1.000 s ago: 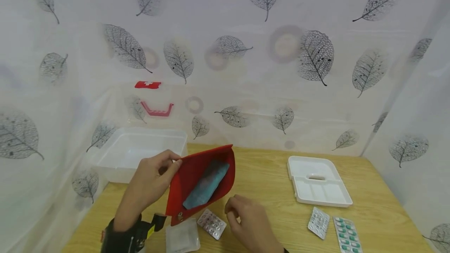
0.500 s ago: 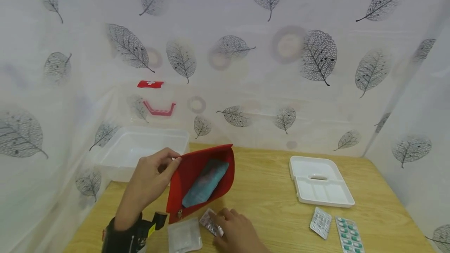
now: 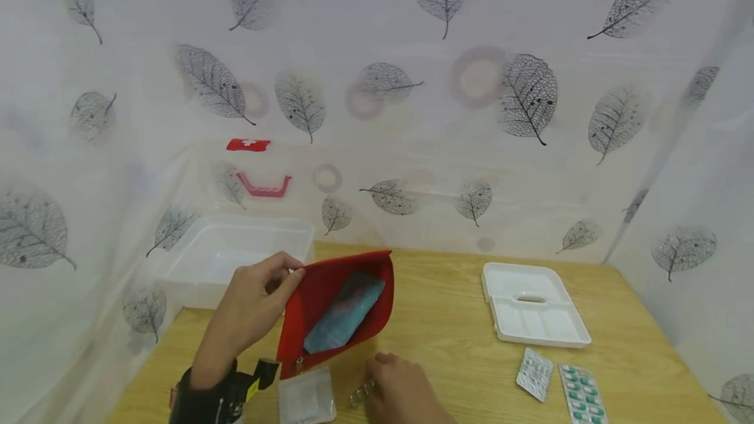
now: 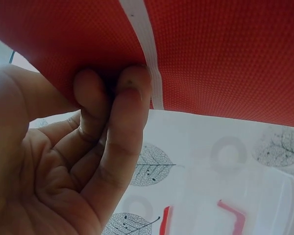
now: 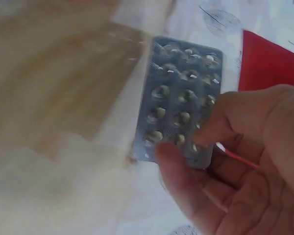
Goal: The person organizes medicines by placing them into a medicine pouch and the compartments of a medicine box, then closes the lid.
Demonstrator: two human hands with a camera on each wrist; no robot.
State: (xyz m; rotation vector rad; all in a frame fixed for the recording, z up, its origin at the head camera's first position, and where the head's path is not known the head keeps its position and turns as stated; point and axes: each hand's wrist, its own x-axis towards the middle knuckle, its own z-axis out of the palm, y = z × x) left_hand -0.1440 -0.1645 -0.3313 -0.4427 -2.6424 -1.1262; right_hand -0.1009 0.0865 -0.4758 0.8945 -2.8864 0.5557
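Note:
My left hand point(image 3: 250, 309) pinches the upper left edge of a red fabric pouch point(image 3: 294, 329), tilted so its open mouth faces me. In the left wrist view, thumb and fingertips meet at the pouch's point(image 4: 220, 58) edge, beside a white strip. Inside the pouch lies a blue-green packet point(image 3: 344, 313). My right hand point(image 3: 403, 388) pinches a blister pack of pills point(image 3: 360, 393) at one end, low in front of the pouch. In the right wrist view the blister pack point(image 5: 174, 93) shows its rows of round bubbles. A flat white packet point(image 3: 306, 398) lies below the pouch.
A translucent white box point(image 3: 188, 290) stands behind my left hand. On the right of the wooden table point(image 3: 453, 345) are a white compartment tray point(image 3: 533, 313), a silver blister pack point(image 3: 535, 375) and one with green-and-white capsules point(image 3: 582, 394). A leaf-patterned curtain point(image 3: 406, 149) hangs behind.
My right hand has reached left to the blister pack beside the flat packet and picked it up, tilting it. My left hand keeps the pouch in nearly the same place.

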